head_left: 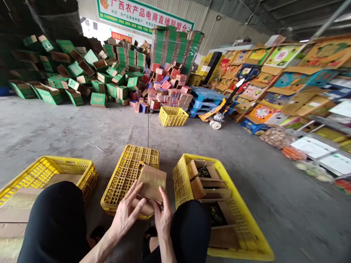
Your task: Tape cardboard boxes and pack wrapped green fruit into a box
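A small brown cardboard box rests tilted on an upturned yellow crate between my knees. Along the box's left edge lie the long fingers of my left hand, with the thumb over its lower front part. My right hand grips the lower right corner, fingers on the side and thumb at the front edge. The box's underside and whatever is inside are hidden. Just behind its top edge shows a small dark and orange object, too small to name.
To my right a yellow crate holds open cardboard boxes with dark contents. At my left, another crate holds brown boxes. Ahead on the concrete floor are a yellow crate, blue pallets, a pallet jack and heaped green boxes.
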Tool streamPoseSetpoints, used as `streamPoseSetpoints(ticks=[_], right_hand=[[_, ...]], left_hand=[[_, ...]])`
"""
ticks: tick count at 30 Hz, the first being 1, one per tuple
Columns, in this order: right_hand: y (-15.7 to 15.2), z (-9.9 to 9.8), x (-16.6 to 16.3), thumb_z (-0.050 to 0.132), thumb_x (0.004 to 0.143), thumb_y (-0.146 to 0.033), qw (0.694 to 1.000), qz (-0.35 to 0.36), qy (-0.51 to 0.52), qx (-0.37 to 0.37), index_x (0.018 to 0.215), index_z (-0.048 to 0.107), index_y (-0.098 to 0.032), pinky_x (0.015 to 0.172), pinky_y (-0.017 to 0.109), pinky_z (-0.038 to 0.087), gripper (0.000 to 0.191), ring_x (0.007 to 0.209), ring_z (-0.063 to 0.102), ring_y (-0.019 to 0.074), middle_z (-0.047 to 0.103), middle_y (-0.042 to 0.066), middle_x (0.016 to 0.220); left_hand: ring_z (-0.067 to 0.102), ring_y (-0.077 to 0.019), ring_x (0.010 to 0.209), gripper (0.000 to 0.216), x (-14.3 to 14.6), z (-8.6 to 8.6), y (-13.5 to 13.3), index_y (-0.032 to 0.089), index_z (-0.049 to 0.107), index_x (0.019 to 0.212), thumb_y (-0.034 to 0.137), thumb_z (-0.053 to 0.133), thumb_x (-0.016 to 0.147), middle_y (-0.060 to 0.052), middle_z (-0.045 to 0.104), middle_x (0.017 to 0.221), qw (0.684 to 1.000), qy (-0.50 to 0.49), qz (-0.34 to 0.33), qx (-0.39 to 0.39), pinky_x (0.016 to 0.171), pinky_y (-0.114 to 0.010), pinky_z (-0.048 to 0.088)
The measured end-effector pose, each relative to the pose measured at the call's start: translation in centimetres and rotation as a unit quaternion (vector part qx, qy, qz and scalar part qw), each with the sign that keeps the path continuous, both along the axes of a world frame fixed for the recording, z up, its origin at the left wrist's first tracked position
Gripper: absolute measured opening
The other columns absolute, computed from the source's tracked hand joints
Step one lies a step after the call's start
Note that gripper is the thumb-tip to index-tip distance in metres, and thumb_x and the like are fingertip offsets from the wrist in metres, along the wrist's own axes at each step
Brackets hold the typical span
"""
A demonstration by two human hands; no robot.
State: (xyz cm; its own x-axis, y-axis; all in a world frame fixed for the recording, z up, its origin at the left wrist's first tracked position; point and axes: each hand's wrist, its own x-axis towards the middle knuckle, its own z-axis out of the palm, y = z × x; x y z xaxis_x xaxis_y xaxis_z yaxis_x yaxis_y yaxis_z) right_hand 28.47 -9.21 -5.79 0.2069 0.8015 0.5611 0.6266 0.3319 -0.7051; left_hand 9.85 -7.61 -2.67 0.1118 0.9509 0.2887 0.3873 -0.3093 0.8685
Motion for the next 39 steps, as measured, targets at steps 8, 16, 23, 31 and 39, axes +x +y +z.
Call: streamPoseSetpoints(ticks=[8, 16, 23, 31, 39], right_hand=[[0.8, 2.0, -2.4, 0.063, 0.104, -0.034, 0.989, 0.043, -0.135, 0.034, 0.161, 0.044, -0.026, 0.109, 0.048, 0.059, 0.061, 0.144, 0.054, 0.0344, 0.050, 0.014, 0.161], [0.0, 3.1, -3.2, 0.054, 0.105, -0.020, 0.969, 0.077, -0.226, 0.064, 0.156, 0.051, -0.026, 0.109, 0.054, 0.058, 0.051, 0.137, 0.062, 0.0319, 0.069, 0.010, 0.143], [1.5, 5.4, -4.0, 0.055, 0.105, -0.019, 0.986, 0.087, -0.131, 0.059, 0.123, 0.072, -0.023, 0.100, 0.045, 0.062, 0.025, 0.119, 0.070, 0.0262, 0.076, 0.011, 0.120], [1.8, 4.9, -4.8, 0.055, 0.105, -0.020, 0.989, 0.053, -0.101, 0.092, 0.107, 0.072, -0.023, 0.096, 0.042, 0.062, 0.018, 0.111, 0.071, 0.0248, 0.076, 0.010, 0.109], [1.6, 4.4, -5.7, 0.046, 0.110, -0.026, 0.987, 0.011, -0.131, 0.090, 0.114, 0.069, -0.022, 0.095, 0.039, 0.059, 0.024, 0.105, 0.071, 0.0231, 0.075, 0.010, 0.110]], left_hand=[[0.045, -0.0318, 0.152, 0.061, -3.6, -0.5, -1.1, 0.030, 0.044, 0.159, 0.046, 0.060, 0.103, -0.009, 0.035, 0.171, 0.983, 0.140, 0.022, 0.117, 0.117, -0.050, 0.051], [0.051, -0.0315, 0.146, 0.051, -3.1, 0.4, 1.2, 0.024, 0.054, 0.154, 0.044, 0.053, 0.106, -0.012, 0.061, 0.151, 0.952, 0.249, 0.011, 0.177, 0.119, -0.050, 0.049], [0.058, -0.0282, 0.136, 0.048, -2.5, 1.1, 2.5, 0.025, 0.059, 0.150, 0.047, 0.048, 0.108, -0.010, 0.065, 0.146, 0.945, 0.272, 0.045, 0.174, 0.110, -0.043, 0.052], [0.056, -0.0293, 0.139, 0.053, -1.9, 0.6, 2.5, 0.025, 0.050, 0.157, 0.044, 0.045, 0.109, -0.007, 0.060, 0.154, 0.939, 0.283, 0.120, 0.157, 0.110, -0.045, 0.051], [0.053, -0.0295, 0.144, 0.053, -1.9, -0.2, 2.4, 0.022, 0.049, 0.157, 0.042, 0.050, 0.108, -0.010, 0.054, 0.159, 0.945, 0.255, 0.085, 0.186, 0.115, -0.048, 0.050]])
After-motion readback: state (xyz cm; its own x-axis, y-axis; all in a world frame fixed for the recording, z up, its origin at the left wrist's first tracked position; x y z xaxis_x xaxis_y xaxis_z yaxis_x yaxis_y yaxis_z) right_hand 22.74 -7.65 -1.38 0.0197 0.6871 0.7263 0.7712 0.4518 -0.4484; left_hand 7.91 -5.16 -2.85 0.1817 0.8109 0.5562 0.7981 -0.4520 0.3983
